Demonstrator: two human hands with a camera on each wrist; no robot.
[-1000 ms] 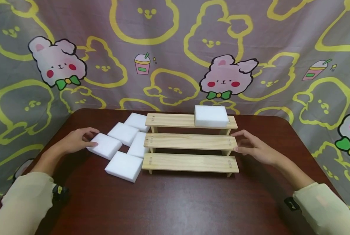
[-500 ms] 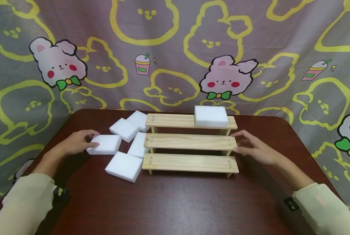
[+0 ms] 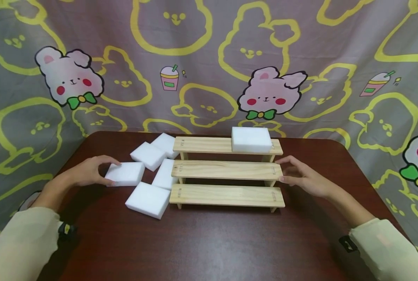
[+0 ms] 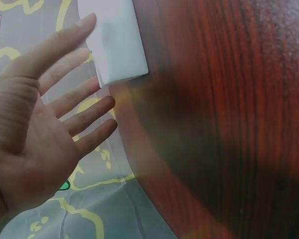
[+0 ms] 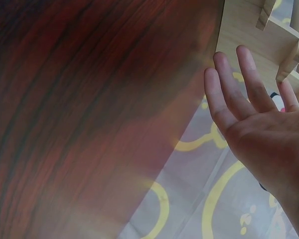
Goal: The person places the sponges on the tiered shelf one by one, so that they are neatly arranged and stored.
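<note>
In the head view, my left hand (image 3: 89,171) is at the left end of a white foam block (image 3: 126,173). Its index fingertip is by the block's far edge and its thumb by the near corner. Those fingers look straight and spread in the left wrist view, beside the block's end (image 4: 120,45). My right hand (image 3: 301,177) pinches the right end of the middle board of a three-step wooden display rack (image 3: 226,169) between thumb and index finger. Its other fingers stay extended in the right wrist view. One foam block (image 3: 252,139) sits at the right of the top step.
Several more foam blocks (image 3: 148,199) lie on the dark red-brown table (image 3: 223,242), to the left of the rack; some touch or overlap its left end. A patterned curtain (image 3: 202,58) hangs behind the table's far edge.
The block at my left hand turned until its long side faced me, and two blocks behind it shifted. The left thumb then slid off the block's top as that hand spread wider. My right hand stayed still.
</note>
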